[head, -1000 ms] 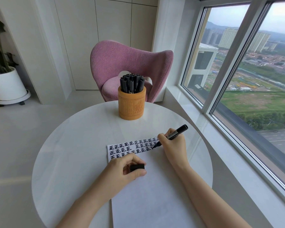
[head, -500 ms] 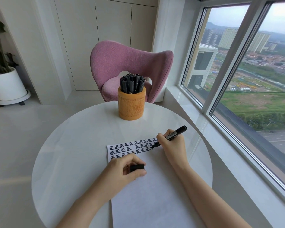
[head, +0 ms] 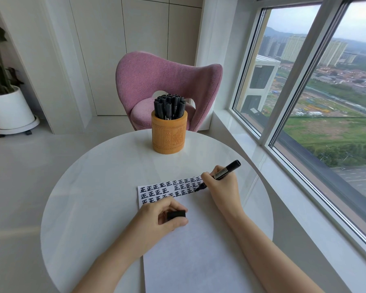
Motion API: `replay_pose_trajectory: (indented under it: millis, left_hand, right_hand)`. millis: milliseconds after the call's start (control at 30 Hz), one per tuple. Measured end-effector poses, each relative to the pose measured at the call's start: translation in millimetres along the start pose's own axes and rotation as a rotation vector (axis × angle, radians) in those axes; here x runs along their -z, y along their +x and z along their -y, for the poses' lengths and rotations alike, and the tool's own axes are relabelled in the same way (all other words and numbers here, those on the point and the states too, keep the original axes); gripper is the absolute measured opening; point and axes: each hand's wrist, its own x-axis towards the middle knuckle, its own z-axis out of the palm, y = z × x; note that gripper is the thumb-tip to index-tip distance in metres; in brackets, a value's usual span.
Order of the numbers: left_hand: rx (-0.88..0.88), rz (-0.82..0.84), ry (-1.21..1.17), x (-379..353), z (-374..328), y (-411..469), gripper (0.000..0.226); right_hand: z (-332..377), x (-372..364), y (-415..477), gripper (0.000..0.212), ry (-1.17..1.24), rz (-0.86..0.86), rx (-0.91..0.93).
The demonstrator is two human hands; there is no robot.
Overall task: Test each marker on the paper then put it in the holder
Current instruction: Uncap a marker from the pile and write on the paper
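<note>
A white sheet of paper (head: 199,246) lies on the round white table (head: 97,187), its top rows filled with black written characters. My right hand (head: 222,187) grips an uncapped black marker (head: 224,172), its tip touching the paper at the right end of the rows. My left hand (head: 163,216) rests on the paper and pinches the black marker cap (head: 176,214). An orange carved holder (head: 169,134) stands at the far side of the table, filled with several capped black markers (head: 169,106).
A pink armchair (head: 167,81) stands right behind the table. A large window (head: 325,102) and its sill run along the right. A potted plant in a white pot (head: 9,108) sits on the floor at far left.
My right hand and the marker tip have shifted slightly along the paper while writing. My left hand with the cap has stayed still.
</note>
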Motion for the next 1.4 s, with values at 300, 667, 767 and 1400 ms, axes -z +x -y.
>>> replay_pose_trajectory:
  millis: [300, 667, 767, 1400]
  left_hand:
    - [-0.006, 0.001, 0.0, 0.3, 0.4, -0.1, 0.016]
    - [-0.005, -0.011, 0.018, -0.4, 0.9, 0.3, 0.018]
    - [-0.007, -0.008, 0.03, 0.0, 1.7, 0.6, 0.019]
    - [-0.012, -0.018, 0.032, 0.3, -0.9, 0.0, 0.017]
  right_hand:
    - [-0.8, 0.1, -0.3, 0.025, 0.013, 0.02, 0.004]
    - [-3.6, -1.3, 2.8, 0.031, 0.028, -0.016, 0.008]
    - [-4.6, -0.5, 3.8, 0.034, 0.038, -0.031, 0.005]
    - [-1.5, 5.4, 7.6, 0.028, 0.15, -0.025, -0.114]
